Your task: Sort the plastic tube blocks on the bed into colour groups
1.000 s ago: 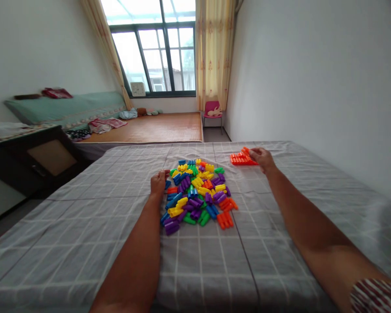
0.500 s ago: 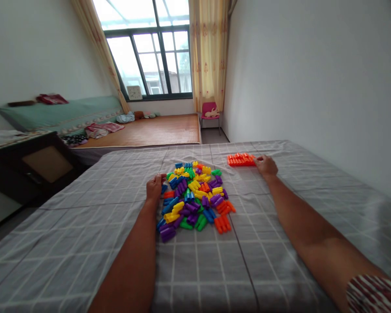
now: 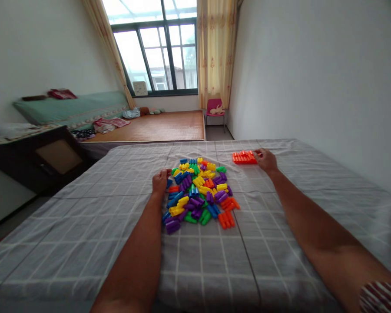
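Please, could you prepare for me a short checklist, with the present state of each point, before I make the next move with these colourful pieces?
1. Orange group stands apart from the mixed pile: ok.
2. Right hand's grip is at the orange group: ok, at its right end.
3. Right hand's grip is firm on a piece: cannot tell, fingers hide it.
4. Left hand's grip is beside the mixed pile: ok, at its left edge.
5. Left hand's grip holds a piece: cannot tell.
6. Mixed pile contains no orange: not ok, several orange pieces are there.
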{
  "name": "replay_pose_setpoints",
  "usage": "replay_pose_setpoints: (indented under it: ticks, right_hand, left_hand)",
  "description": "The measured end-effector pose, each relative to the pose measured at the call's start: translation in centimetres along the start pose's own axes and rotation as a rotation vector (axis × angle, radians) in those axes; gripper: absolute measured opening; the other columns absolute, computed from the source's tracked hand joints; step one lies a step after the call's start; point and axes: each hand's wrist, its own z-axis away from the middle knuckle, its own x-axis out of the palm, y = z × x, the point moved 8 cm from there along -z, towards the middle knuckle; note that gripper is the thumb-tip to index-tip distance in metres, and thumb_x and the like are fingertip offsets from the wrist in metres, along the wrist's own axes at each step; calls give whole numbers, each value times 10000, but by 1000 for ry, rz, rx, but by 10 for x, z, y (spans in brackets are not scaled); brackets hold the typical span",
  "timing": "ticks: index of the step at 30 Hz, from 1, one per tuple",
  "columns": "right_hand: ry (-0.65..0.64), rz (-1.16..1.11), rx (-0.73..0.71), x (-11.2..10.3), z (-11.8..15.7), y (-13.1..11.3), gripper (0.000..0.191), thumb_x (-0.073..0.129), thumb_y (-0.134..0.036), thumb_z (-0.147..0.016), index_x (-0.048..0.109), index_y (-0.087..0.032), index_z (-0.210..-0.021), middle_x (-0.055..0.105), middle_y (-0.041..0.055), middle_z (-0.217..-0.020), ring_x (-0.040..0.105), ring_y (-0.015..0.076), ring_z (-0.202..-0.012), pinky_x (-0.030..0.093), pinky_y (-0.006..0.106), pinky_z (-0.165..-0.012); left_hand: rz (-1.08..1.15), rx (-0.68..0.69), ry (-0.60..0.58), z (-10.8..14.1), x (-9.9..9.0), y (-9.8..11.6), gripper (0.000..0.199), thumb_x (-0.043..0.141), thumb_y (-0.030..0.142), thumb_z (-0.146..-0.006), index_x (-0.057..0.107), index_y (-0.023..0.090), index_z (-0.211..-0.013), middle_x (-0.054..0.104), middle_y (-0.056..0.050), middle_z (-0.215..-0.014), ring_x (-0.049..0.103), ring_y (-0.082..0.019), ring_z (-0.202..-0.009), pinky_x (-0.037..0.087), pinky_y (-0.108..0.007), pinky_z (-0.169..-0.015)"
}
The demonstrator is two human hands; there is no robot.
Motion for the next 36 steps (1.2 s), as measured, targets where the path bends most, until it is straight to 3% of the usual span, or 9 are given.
replay_pose_setpoints:
  ticks: [4, 6, 10, 16, 23, 26, 29, 32, 36]
  right_hand:
    - [-665, -284, -208, 50, 32, -82, 368, 553, -479, -838, 701, -164, -958, 705, 54, -810, 628, 159, -683, 474, 262, -651]
    - [-830, -245, -275, 66, 54, -111, 335, 591, -459, -827, 713, -182, -971, 709, 44, -800, 633, 155, -670, 470, 253, -632]
    - [-689, -147, -372, 74, 69, -142, 234, 654, -355, -798, 733, -201, -956, 723, 65, -915, 648, 170, -760, 480, 263, -689]
    - [-630, -303, -302, 76, 73, -149, 276, 591, -229, -826, 684, -175, -1080, 725, 45, -937, 652, 144, -734, 496, 246, -676]
    - [-517, -186, -515, 73, 80, -187, 295, 549, -128, -845, 684, -195, -1099, 704, 73, -1092, 650, 190, -965, 486, 316, -894]
    - [-537, -87, -635, 89, 83, -209, 344, 565, -89, -823, 681, -195, -1129, 666, 92, -1208, 595, 215, -1130, 420, 357, -1019]
    - [-614, -44, -664, 102, 83, -223, 279, 592, -112, -813, 703, -188, -1057, 705, 91, -1092, 645, 195, -995, 472, 311, -918]
    - [-568, -78, -545, 94, 70, -216, 205, 613, -138, -793, 709, -183, -968, 725, 62, -927, 660, 164, -824, 491, 255, -765]
    - [-447, -205, -214, 63, 49, -154, 125, 626, -203, -789, 684, -180, -897, 710, 28, -783, 656, 146, -722, 483, 224, -645]
  left_hand:
    - [1, -3, -4, -1, 1, -2, 564, 531, 622, -748, 727, 108, -876, 727, -101, -807, 665, -203, -781, 494, -283, -684]
    - [-6, 0, 3, -2, 1, -3, 562, 524, 620, -753, 730, 111, -874, 726, -99, -798, 666, -201, -779, 494, -282, -685]
    - [-19, 11, 7, -3, 1, -4, 549, 502, 604, -770, 734, 117, -871, 733, -105, -834, 667, -199, -776, 488, -280, -672]
    - [-34, 6, 0, -2, 1, -2, 556, 491, 593, -786, 734, 105, -892, 735, -114, -839, 669, -206, -786, 482, -274, -649]
    - [-32, -13, 3, -2, 2, -5, 544, 470, 574, -800, 734, 107, -891, 737, -118, -855, 671, -205, -794, 471, -259, -613]
    - [-29, 1, 6, -2, 2, -4, 530, 475, 564, -803, 735, 110, -884, 738, -117, -852, 673, -205, -795, 477, -261, -622]
    - [-10, 1, -1, -2, 2, -4, 525, 476, 560, -803, 734, 110, -884, 738, -118, -846, 674, -204, -788, 485, -264, -628]
    - [1, -4, -1, -3, 2, -4, 516, 478, 556, -798, 732, 112, -869, 737, -119, -847, 674, -202, -778, 489, -268, -633]
    - [-4, 4, 7, -5, 2, -5, 505, 488, 554, -790, 734, 116, -848, 735, -116, -816, 674, -209, -765, 493, -278, -637]
